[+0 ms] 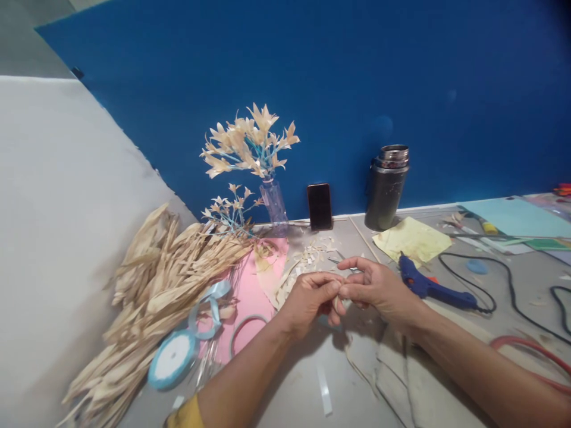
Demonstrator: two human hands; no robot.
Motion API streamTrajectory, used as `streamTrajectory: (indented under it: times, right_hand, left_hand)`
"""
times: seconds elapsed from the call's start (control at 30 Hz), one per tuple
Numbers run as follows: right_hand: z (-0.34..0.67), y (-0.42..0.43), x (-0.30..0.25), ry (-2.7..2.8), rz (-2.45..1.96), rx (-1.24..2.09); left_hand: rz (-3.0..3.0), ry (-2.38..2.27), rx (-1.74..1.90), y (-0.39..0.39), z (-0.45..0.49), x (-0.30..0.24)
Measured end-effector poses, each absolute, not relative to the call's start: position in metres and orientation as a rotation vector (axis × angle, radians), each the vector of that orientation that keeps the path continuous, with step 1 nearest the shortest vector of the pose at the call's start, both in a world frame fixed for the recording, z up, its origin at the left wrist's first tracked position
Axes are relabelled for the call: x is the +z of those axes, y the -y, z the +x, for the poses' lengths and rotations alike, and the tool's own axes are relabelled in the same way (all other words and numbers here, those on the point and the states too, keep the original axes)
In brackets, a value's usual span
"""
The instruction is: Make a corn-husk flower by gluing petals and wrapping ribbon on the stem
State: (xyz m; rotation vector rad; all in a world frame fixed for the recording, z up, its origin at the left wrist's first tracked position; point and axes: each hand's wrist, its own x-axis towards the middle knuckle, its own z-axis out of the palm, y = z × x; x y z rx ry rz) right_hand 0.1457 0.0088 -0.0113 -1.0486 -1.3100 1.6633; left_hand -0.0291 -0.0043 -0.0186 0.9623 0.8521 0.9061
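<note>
Over the middle of the table, my left hand (pixel 317 292) and my right hand (pixel 372 290) meet at the fingertips. Both pinch a small pale piece of dried husk (pixel 336 302), mostly hidden by the fingers. My right index finger is raised a little off the pinch. Behind the hands lie pale husk scraps (pixel 307 258) and a pair of scissors, partly covered by the right hand. A blue glue gun (pixel 435 288) rests just right of my right hand. A short strip of light ribbon (pixel 324 389) lies below the hands.
Dried corn husks (pixel 165 297) are heaped at left, beside a blue ribbon spool (pixel 173 359) and pink paper (pixel 250 285). Husk flowers (pixel 250 142) stand in a clear vase (pixel 274 205). Behind are a phone (pixel 319 206) and a flask (pixel 387 190). A black cord (pixel 508 279) trails right.
</note>
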Motion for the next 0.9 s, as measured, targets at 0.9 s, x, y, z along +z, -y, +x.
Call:
streamTrajectory:
  times: [0.9]
  right_hand:
    - [0.1450, -0.0127, -0.0141, 1.693, -1.284, 1.454]
  left_hand:
    - [0.770, -0.928, 1.256, 0.0024, -0.0258, -0.0227]
